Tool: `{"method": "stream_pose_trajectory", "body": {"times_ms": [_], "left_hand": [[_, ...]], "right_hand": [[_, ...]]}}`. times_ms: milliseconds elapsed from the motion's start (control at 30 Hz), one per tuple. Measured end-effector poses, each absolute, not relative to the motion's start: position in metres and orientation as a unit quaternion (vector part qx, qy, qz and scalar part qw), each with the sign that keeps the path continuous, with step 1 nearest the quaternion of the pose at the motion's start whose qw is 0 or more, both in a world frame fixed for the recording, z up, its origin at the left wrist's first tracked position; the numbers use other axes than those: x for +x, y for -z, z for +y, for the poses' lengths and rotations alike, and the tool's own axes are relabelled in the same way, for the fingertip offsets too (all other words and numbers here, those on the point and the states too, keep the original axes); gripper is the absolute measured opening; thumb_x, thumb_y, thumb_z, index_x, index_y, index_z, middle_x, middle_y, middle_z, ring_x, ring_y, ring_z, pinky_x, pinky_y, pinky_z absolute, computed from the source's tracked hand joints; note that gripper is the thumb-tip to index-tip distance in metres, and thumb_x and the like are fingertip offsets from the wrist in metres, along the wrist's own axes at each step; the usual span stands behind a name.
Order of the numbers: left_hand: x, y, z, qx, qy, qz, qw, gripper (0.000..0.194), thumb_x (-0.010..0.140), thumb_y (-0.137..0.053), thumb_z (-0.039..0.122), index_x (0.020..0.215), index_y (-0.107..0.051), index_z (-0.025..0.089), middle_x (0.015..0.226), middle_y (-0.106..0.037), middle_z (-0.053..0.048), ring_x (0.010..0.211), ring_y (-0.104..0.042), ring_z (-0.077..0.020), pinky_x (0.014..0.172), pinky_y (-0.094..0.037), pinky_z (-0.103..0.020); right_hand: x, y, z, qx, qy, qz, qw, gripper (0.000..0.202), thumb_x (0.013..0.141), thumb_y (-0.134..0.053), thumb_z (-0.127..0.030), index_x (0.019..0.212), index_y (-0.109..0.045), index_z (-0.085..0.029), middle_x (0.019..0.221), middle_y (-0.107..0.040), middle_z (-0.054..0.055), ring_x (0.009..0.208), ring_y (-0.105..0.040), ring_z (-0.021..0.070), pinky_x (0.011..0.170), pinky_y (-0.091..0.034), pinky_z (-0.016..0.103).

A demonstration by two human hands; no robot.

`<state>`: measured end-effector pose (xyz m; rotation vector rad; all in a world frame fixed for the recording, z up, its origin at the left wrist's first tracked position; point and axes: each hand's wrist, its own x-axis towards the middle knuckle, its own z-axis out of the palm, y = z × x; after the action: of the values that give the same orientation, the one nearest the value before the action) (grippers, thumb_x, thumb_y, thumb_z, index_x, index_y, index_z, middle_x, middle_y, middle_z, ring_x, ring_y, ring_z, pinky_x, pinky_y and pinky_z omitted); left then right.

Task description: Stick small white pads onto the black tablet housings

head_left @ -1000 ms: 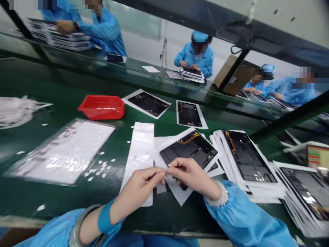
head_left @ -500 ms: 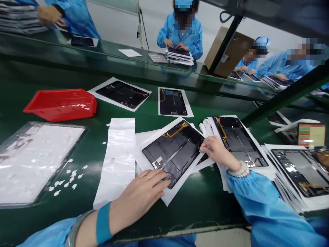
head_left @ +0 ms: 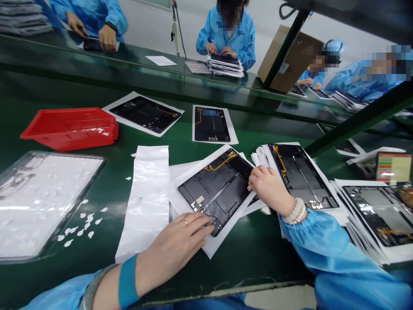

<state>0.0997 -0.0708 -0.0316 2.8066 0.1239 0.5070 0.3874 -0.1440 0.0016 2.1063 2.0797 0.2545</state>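
A black tablet back panel [head_left: 217, 188] with an orange flex cable lies on white paper on the green belt in front of me. My left hand [head_left: 178, 241] rests flat on its near corner, fingers spread, a ring on one finger. My right hand [head_left: 267, 186] grips the panel's right edge with curled fingers, a bead bracelet on the wrist. Beside it on the right is a stack of similar panels [head_left: 298, 174] on white sheets.
A red tray [head_left: 69, 128] and a clear plastic sheet [head_left: 38, 200] with white scraps lie at left. A white film strip [head_left: 146, 196] lies beside the panel. Two more panels [head_left: 211, 124] sit farther up the belt. Several people in blue coats work at the far bench.
My hands parted from a pinch above the panel. The left hand came down flat on its near corner and the right hand moved to its right edge. The view tilted down.
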Motion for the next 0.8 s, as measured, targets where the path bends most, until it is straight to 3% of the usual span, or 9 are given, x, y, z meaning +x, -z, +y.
{"method": "stream_pose_trajectory", "body": {"times_ms": [100,267,367,467,633,800], "left_hand": [[0.099,0.031,-0.069,0.973,-0.187,0.028,0.132,0.027,0.095,-0.038,0.017,0.110,-0.061,0.018,0.113,-0.065,-0.006,0.108,-0.059,-0.0196,0.094,-0.050,-0.035],[0.095,0.036,-0.068,0.974,-0.191,0.010,0.121,0.029,0.094,-0.039,0.013,0.112,-0.060,0.018,0.115,-0.064,-0.007,0.110,-0.058,-0.0183,0.096,-0.051,-0.033],[0.092,0.039,-0.069,0.977,-0.192,0.019,0.095,0.037,0.088,-0.039,0.003,0.115,-0.059,0.017,0.112,-0.064,-0.009,0.111,-0.057,-0.0189,0.094,-0.051,-0.031],[0.092,0.041,-0.070,0.977,-0.194,0.017,0.088,0.038,0.084,-0.041,-0.001,0.112,-0.060,0.017,0.107,-0.065,-0.009,0.108,-0.058,-0.0193,0.091,-0.052,-0.029],[0.091,0.054,-0.073,0.969,-0.228,0.007,0.089,0.030,0.087,-0.049,0.008,0.114,-0.060,0.018,0.106,-0.067,-0.006,0.107,-0.059,-0.0179,0.096,-0.049,-0.030],[0.091,0.064,-0.079,0.966,-0.257,0.011,0.029,0.030,0.094,-0.047,0.028,0.122,-0.057,0.023,0.131,-0.057,0.000,0.122,-0.050,-0.0194,0.103,-0.043,-0.034]], "right_hand": [[0.397,-0.005,-0.139,0.717,-0.065,0.689,0.083,0.012,0.082,-0.065,-0.026,0.083,-0.065,-0.015,0.092,-0.061,0.013,0.095,-0.050,0.0298,0.079,-0.038,0.040],[0.433,-0.001,-0.124,0.805,0.006,0.592,-0.025,0.021,0.090,-0.053,-0.030,0.095,-0.066,-0.015,0.098,-0.063,0.013,0.098,-0.054,0.0254,0.088,-0.040,0.036],[0.444,0.008,-0.116,0.816,0.016,0.577,-0.029,0.017,0.087,-0.055,-0.026,0.083,-0.067,-0.016,0.093,-0.064,0.013,0.098,-0.054,0.0259,0.087,-0.041,0.037],[0.441,0.010,-0.109,0.812,0.056,0.580,-0.038,0.017,0.084,-0.058,-0.023,0.069,-0.064,-0.017,0.081,-0.066,0.010,0.085,-0.059,0.0227,0.078,-0.043,0.033],[0.426,-0.019,-0.110,0.809,0.075,0.577,-0.082,0.019,0.087,-0.045,-0.022,0.073,-0.057,-0.019,0.069,-0.063,0.006,0.066,-0.060,0.0188,0.063,-0.043,0.029],[0.457,-0.067,-0.105,0.802,-0.040,0.543,-0.247,0.015,0.089,-0.044,-0.032,0.088,-0.054,-0.021,0.078,-0.063,0.006,0.069,-0.057,0.0183,0.067,-0.043,0.030]]}}
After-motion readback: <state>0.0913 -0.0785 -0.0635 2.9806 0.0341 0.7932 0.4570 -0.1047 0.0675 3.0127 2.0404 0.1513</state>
